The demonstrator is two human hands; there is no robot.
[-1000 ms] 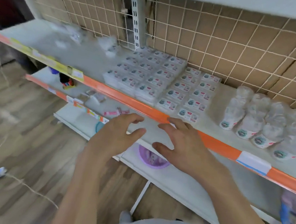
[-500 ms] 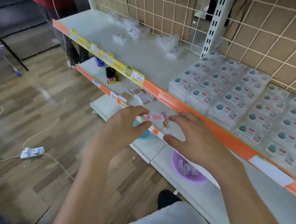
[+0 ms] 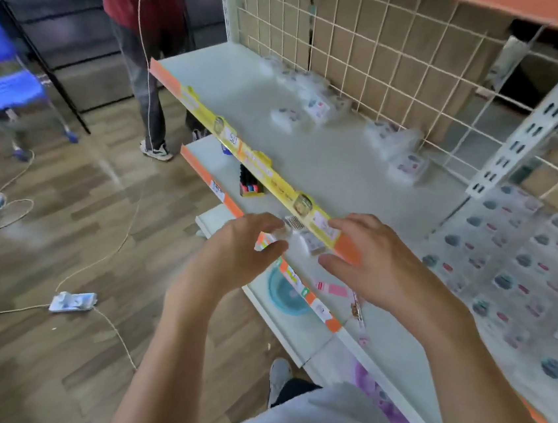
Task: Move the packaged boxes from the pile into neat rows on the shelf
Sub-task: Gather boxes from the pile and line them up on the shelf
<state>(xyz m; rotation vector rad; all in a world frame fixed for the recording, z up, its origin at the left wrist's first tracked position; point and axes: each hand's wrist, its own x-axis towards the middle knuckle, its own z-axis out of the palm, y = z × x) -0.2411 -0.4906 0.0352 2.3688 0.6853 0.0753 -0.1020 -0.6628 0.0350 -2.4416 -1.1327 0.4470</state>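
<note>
My left hand (image 3: 243,242) and right hand (image 3: 378,266) hover empty, fingers loosely spread, at the shelf (image 3: 327,168) front edge. Loose boxes (image 3: 316,108) lie scattered along its back edge; neat rows (image 3: 519,267) fill its right end.

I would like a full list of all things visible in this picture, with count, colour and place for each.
top shelf: one, pale grey with orange and yellow front strip, centre
loose boxes: several, white, blurred, scattered at the back of the top shelf
rows of boxes: many, white with dark and red marks, right on the top shelf
wire grid: one, cream, behind the shelf
marker box: one, dark, lower shelf
blue bowl: one, lowest shelf
power strip: one, white, on the wooden floor
standing person: one, red top, far left of the shelf
left hand: empty, fingers loosely curled
right hand: empty, fingers spread
</note>
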